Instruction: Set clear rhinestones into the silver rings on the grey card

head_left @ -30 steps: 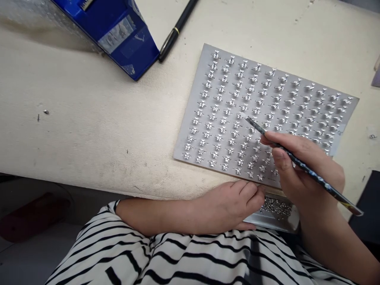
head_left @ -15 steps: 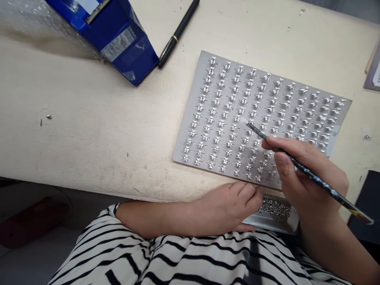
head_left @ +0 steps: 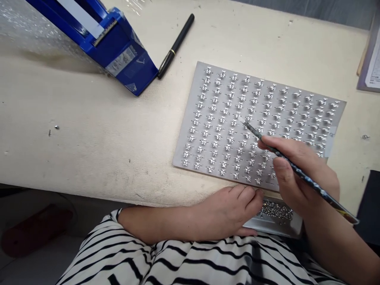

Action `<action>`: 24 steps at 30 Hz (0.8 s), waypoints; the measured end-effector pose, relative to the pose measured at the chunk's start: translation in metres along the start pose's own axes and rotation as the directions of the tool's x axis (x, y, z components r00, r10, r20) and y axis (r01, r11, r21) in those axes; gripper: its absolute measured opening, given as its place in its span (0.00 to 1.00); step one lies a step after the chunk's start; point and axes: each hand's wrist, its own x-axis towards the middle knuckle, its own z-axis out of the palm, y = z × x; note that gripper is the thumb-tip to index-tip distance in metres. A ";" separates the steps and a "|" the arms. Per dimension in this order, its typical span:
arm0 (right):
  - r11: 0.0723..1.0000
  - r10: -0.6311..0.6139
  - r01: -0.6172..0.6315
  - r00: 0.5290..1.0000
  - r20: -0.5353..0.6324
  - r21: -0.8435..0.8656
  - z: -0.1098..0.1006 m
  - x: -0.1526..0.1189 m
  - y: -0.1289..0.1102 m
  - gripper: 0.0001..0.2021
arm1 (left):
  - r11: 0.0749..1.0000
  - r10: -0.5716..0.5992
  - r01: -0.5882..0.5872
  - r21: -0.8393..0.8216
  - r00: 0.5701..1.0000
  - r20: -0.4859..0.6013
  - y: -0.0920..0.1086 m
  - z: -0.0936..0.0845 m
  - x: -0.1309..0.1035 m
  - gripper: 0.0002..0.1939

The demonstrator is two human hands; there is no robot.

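My right hand (head_left: 299, 170) grips a slim, dark patterned picker pencil (head_left: 292, 163) between thumb and fingers. Its whitish tip is over the middle of a grey board (head_left: 185, 134), close to the silvery pieces there; whether it touches one, I cannot tell. Rows of small bear-shaped silver rings (head_left: 220, 136) stand in slits across this board. At the board's near edge, my left hand (head_left: 227, 209) is curled around the left end of a shallow metal tray (head_left: 274, 228), with its thumb below. Many tiny shiny stones (head_left: 276, 209) lie in the tray, partly covered by that hand.
A blue tape dispenser (head_left: 127, 63) stands at the upper left, touching a black pen (head_left: 175, 45). Clear plastic wrap (head_left: 44, 47) lies behind it. Tiny bits (head_left: 56, 127) dot the table on the left. A dark object (head_left: 369, 209) sits at the right edge.
The camera view has shifted slightly. The pencil tip has moved a little farther up over the board, while my left hand stays at the tray.
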 end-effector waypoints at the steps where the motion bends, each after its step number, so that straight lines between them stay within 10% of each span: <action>1: 1.000 -0.008 0.008 1.000 0.014 -0.005 0.001 0.001 0.000 0.25 | 1.000 0.002 -0.002 -0.007 1.000 -0.004 0.000 0.001 0.000 0.41; 24: 1.000 -0.002 0.002 1.000 -0.010 0.017 0.004 0.000 -0.002 0.24 | 1.000 -0.003 0.003 -0.011 1.000 -0.004 -0.001 0.001 -0.001 0.41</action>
